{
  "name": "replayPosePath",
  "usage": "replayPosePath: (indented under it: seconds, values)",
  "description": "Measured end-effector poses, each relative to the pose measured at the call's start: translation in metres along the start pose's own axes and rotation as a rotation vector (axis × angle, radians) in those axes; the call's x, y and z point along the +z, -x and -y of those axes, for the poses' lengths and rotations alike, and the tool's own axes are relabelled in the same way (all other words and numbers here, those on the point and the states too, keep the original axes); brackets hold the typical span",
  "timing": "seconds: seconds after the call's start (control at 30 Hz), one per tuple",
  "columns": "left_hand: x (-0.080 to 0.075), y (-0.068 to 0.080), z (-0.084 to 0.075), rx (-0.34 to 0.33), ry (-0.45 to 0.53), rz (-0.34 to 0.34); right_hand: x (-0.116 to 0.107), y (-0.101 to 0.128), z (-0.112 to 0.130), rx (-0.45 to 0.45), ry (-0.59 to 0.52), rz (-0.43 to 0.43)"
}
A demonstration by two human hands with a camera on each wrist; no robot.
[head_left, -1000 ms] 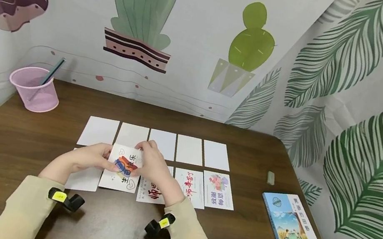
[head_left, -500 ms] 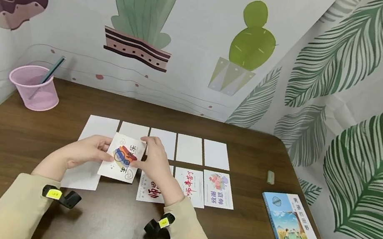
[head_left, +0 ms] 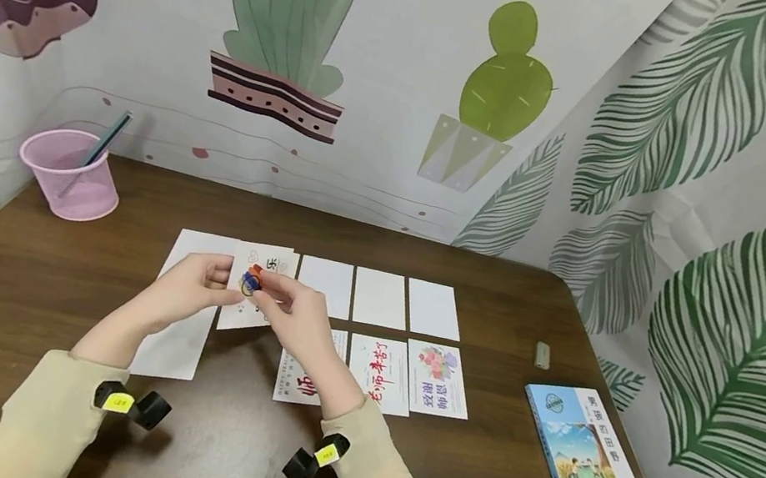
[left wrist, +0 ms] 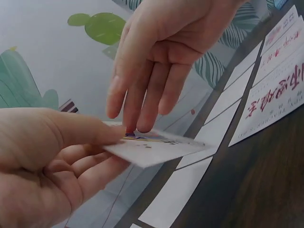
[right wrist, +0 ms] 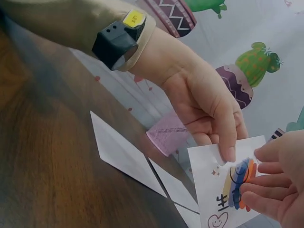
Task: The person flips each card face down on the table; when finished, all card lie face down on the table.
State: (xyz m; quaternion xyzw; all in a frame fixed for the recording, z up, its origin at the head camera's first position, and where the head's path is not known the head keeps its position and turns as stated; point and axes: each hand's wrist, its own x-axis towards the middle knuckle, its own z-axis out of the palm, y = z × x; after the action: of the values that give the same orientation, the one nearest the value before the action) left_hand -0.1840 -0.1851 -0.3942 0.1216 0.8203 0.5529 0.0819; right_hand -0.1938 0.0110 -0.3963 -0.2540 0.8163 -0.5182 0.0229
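Observation:
A white greeting card (head_left: 235, 313) with a red, orange and blue drawing, dark lettering and heart outlines is held above the table. My left hand (head_left: 179, 296) pinches its left edge, thumb on the printed face and fingers behind, as the left wrist view shows. In the right wrist view, my right hand (right wrist: 282, 183) has its fingers extended at the drawing on the card's face, without gripping an edge. Below lie printed cards: one with dark red lettering (head_left: 339, 342), one with red lettering (head_left: 379, 374), and one with flowers (head_left: 439, 379).
White blank cards (head_left: 324, 287) form a row behind the held card, which covers part of that row. Another blank card (head_left: 170, 351) lies front left. A pink mesh pen cup (head_left: 79, 188) stands back left. An eraser (head_left: 542, 355) and a blue book (head_left: 590, 477) lie right.
Both hands have raised the drawing card off the table and away from me. My right hand has left the card's right edge, and its fingers now lie over the drawing.

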Motion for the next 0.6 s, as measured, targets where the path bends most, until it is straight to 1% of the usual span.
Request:
replayPosePath:
  seconds: [0.1,0.2,0.3,0.37,0.4,0.5,0.6]
  values:
    - [0.002,0.000,-0.004,-0.019,-0.004,0.008,0.000,0.001,0.000,0.038,-0.071,-0.035]
    - [0.005,0.000,-0.008,-0.047,-0.028,0.001,-0.001,0.002,0.002,0.076,-0.140,-0.079]
    - [0.010,0.000,-0.011,-0.026,-0.042,-0.023,-0.001,0.002,0.007,0.109,-0.199,-0.121]
    - [0.015,-0.001,-0.013,0.005,-0.046,-0.051,-0.001,0.003,0.009,0.125,-0.208,-0.150]
    - [0.018,-0.001,-0.014,0.024,-0.064,-0.072,-0.001,0.003,0.010,0.135,-0.206,-0.162]
    - [0.025,-0.001,-0.018,0.065,-0.157,-0.137,-0.001,0.003,0.012,0.160,-0.170,-0.195]
    - [0.029,0.000,-0.023,0.083,-0.243,-0.174,-0.002,0.003,0.012,0.181,-0.128,-0.221]
